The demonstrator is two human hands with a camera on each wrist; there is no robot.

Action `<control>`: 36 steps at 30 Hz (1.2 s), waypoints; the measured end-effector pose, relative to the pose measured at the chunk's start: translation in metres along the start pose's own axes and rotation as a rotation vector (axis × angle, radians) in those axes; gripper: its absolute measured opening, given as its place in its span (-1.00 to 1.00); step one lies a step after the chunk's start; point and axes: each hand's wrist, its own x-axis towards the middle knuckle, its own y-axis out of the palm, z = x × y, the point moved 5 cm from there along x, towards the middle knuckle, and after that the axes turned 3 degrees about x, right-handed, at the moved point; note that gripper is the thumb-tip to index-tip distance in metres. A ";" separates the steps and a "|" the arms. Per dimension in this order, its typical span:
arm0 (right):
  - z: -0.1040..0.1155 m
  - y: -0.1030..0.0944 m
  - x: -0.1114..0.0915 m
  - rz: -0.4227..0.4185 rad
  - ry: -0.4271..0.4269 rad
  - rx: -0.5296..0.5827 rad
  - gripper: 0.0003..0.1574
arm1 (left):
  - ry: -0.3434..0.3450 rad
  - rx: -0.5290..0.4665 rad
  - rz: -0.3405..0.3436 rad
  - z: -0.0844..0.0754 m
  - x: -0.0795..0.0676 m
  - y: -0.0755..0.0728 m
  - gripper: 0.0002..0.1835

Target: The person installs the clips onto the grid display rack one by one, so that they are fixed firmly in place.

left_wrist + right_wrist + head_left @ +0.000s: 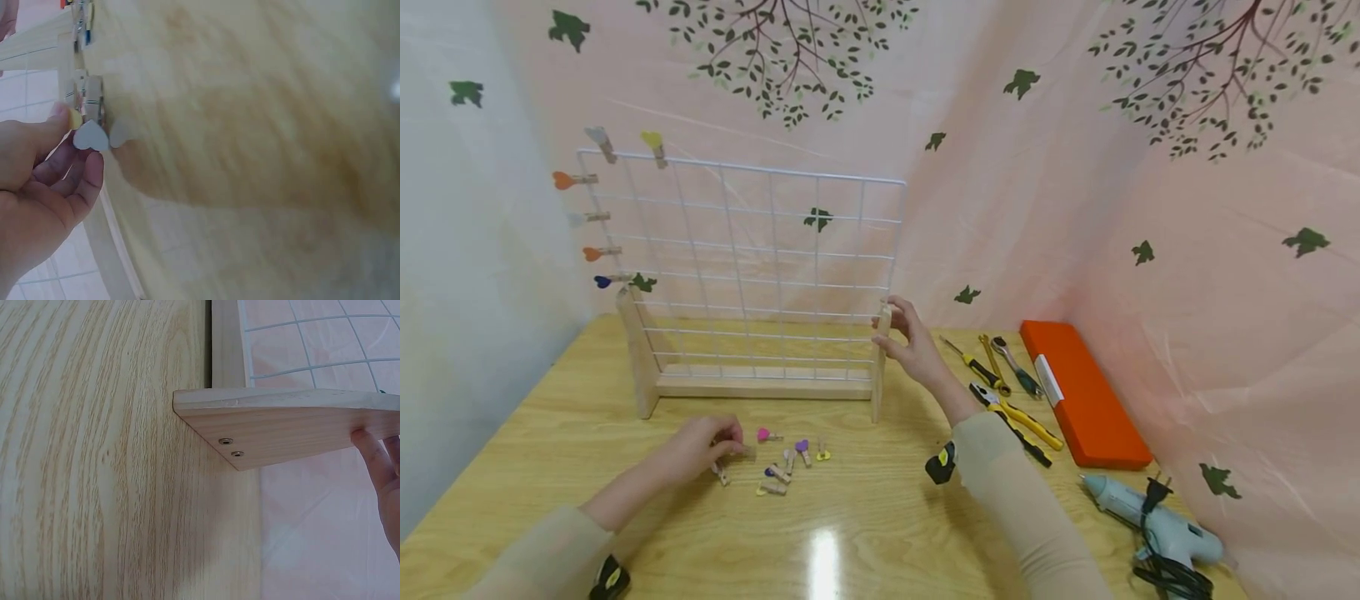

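A white wire grid rack in a wooden stand (767, 388) stands upright on the table. My right hand (913, 346) grips the stand's right wooden upright (281, 434); in the right wrist view a fingertip presses that board's outer face. Low over the table, before the rack, my left hand (700, 446) pinches a small clothespin with a yellow heart (75, 119) between thumb and fingers. Right beside it, a clothespin with a white heart (92, 135) shows in the left wrist view. Several heart clothespins, among them a pink one (765, 434) and a purple one (802, 447), lie right of the left hand.
Heart clothespins, including an orange one (562, 180) and a yellow one (652, 142), are clipped along the grid's left side and top. At right lie pliers (1022, 425), a screwdriver (981, 369), wrenches, an orange box (1082, 392) and a glue gun (1165, 521) with its cord.
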 end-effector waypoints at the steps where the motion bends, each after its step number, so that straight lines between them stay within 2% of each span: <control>1: 0.000 0.000 0.000 0.000 0.002 0.003 -0.30 | 0.001 -0.011 -0.003 0.000 0.000 -0.001 -0.91; 5: 0.000 0.000 0.000 0.000 0.010 0.014 -0.29 | 0.010 -0.046 -0.052 -0.004 0.001 -0.011 -0.94; 8: 0.000 0.000 -0.001 0.000 0.015 0.018 -0.29 | 0.040 -0.034 -0.138 -0.012 0.002 -0.024 -0.97; 11: 0.000 0.000 -0.001 0.000 0.013 0.016 -0.29 | 0.084 0.022 -0.231 -0.023 0.004 -0.040 -0.97; 17: 0.001 0.000 0.000 -0.001 0.005 0.027 -0.30 | 0.088 0.049 -0.294 -0.047 0.010 -0.079 -0.87; 19: 0.001 0.000 0.001 0.001 0.002 0.031 -0.30 | 0.076 0.051 -0.331 -0.057 0.014 -0.097 -0.87; 21: 0.001 0.001 0.001 0.001 0.003 0.033 -0.30 | 0.092 0.060 -0.401 -0.067 0.018 -0.118 -0.88; 26: 0.001 0.001 0.000 0.003 0.018 0.033 -0.29 | 0.159 0.192 -0.660 -0.101 0.028 -0.181 -0.91; 28: 0.001 0.000 -0.001 0.003 0.020 0.036 -0.28 | 0.163 0.219 -0.751 -0.115 0.030 -0.208 -0.91; 32: 0.001 0.000 -0.001 0.005 0.020 0.039 -0.28 | 0.194 0.161 -0.884 -0.139 0.034 -0.257 -0.88; 36: 0.001 0.001 -0.001 0.009 0.027 0.042 -0.27 | 0.186 0.094 -0.973 -0.151 0.042 -0.290 -0.85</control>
